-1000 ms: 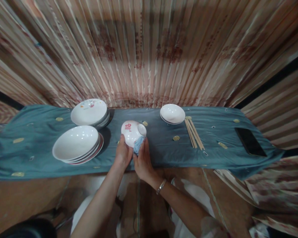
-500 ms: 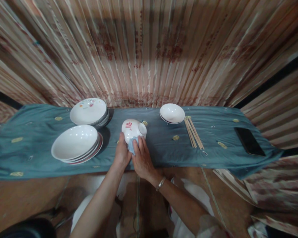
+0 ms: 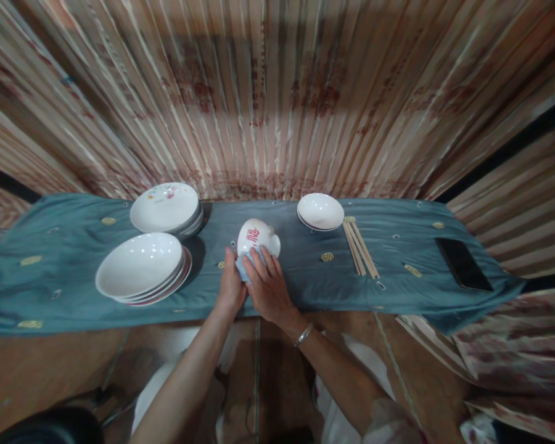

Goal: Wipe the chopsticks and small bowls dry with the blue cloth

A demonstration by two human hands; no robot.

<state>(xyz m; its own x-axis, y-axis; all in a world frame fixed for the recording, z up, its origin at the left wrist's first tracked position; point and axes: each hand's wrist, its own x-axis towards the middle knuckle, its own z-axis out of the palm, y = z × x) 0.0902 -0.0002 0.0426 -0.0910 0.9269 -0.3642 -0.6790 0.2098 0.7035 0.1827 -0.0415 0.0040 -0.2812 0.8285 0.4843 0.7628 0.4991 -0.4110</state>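
Observation:
Between my hands a white bowl with red lettering is tipped on its side, its foot facing right. My left hand grips the bowl at its near left side, the thumb up along it. A light blue cloth is pressed against the bowl's near side under the fingers of my right hand. The fingers of that hand curl over cloth and bowl. The bowl's inside is turned away from view.
On the blue-green tablecloth, stacked deep bowls and floral plates stand left. Small bowls, chopsticks and a black phone lie right. A pleated curtain hangs behind.
The bowl has shifted slightly right and turned in my hands, so its red lettering now sits nearer the middle. My right hand and the cloth have moved over its near side.

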